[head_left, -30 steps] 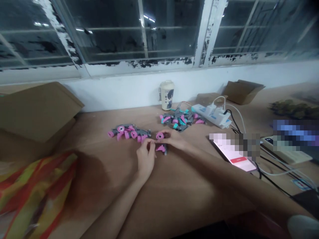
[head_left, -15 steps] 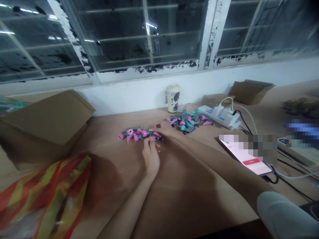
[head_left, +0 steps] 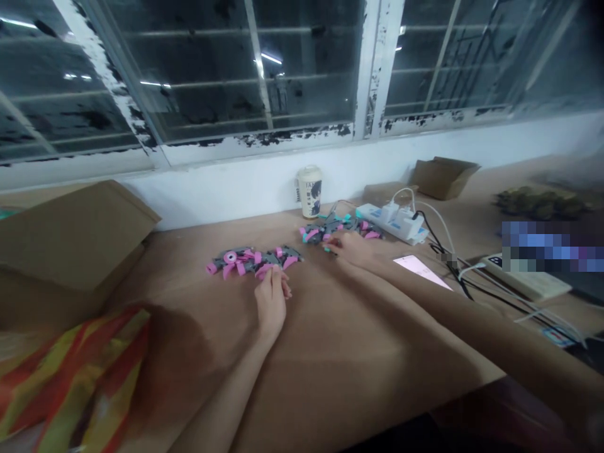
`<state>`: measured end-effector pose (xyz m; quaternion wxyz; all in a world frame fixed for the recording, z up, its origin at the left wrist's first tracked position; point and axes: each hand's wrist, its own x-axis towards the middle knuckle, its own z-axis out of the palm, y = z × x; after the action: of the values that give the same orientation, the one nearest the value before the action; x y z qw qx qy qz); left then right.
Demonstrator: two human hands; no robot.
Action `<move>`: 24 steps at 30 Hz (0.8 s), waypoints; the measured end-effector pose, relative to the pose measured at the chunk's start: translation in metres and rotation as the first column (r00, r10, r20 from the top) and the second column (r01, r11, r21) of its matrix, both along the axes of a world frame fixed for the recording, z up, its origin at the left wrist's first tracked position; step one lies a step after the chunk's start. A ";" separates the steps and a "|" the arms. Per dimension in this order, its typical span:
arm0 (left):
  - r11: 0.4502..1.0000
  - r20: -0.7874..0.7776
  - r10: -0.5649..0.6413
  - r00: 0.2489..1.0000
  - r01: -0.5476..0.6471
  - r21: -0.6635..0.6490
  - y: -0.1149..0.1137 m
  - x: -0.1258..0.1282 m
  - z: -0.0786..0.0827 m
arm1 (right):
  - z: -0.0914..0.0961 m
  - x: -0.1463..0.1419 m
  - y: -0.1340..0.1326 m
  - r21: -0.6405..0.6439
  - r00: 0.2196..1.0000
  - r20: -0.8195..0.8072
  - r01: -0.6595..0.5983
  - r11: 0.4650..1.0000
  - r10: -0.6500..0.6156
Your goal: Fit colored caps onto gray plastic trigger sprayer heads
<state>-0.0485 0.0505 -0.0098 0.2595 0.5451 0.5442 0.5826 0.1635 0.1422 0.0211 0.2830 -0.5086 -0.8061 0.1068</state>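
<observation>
My left hand (head_left: 272, 305) is closed, fingertips pressed together at the near edge of a row of pink and grey plastic pieces (head_left: 245, 259). The pink and grey piece (head_left: 265, 269) at its fingertips seems pinched there. Farther right, my right hand (head_left: 353, 248) reaches to the front of a loose pile of grey, pink and teal plastic pieces (head_left: 314, 231). Its fingers are curled down, and a bit of teal shows below the fingertips. What they grip is hidden.
A paper coffee cup (head_left: 310, 192) stands against the wall behind the pile. To the right are a white power strip (head_left: 401, 225) with plugs and cables and a lit phone (head_left: 422, 272). At left lie an open cardboard box (head_left: 80, 233) and a red-yellow striped bag (head_left: 89, 371).
My right hand has moved from the pink and grey row to the multicoloured pile at right. My left hand stays at the row. The view has shifted right.
</observation>
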 end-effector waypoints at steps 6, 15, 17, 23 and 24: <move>1.000 -0.092 -0.012 0.996 0.013 0.020 -0.003 0.002 0.003 | -0.017 0.022 0.001 0.001 0.975 0.079 0.206 0.979 -0.205; 0.995 -0.288 -0.082 0.954 0.094 0.027 -0.015 0.007 0.005 | -0.023 -0.014 -0.002 -0.017 0.964 0.053 0.260 0.965 -0.259; 0.995 -0.317 -0.089 0.944 0.101 0.024 -0.016 0.009 0.005 | -0.023 -0.016 -0.016 0.008 0.982 0.015 0.188 0.982 -0.189; 0.986 -0.322 -0.162 0.933 0.169 -0.008 -0.019 0.023 0.002 | -0.040 -0.019 -0.070 0.148 0.982 -0.170 -0.058 0.987 0.083; 0.979 -0.308 -0.202 0.930 0.204 -0.024 -0.019 0.025 0.001 | -0.043 -0.019 -0.075 0.169 0.972 -0.204 -0.083 0.982 0.117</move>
<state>-0.0239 0.0316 -0.0084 0.2277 0.6838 0.5163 0.4626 0.1447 0.0676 -0.0219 0.4016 -0.4288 -0.8017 0.1100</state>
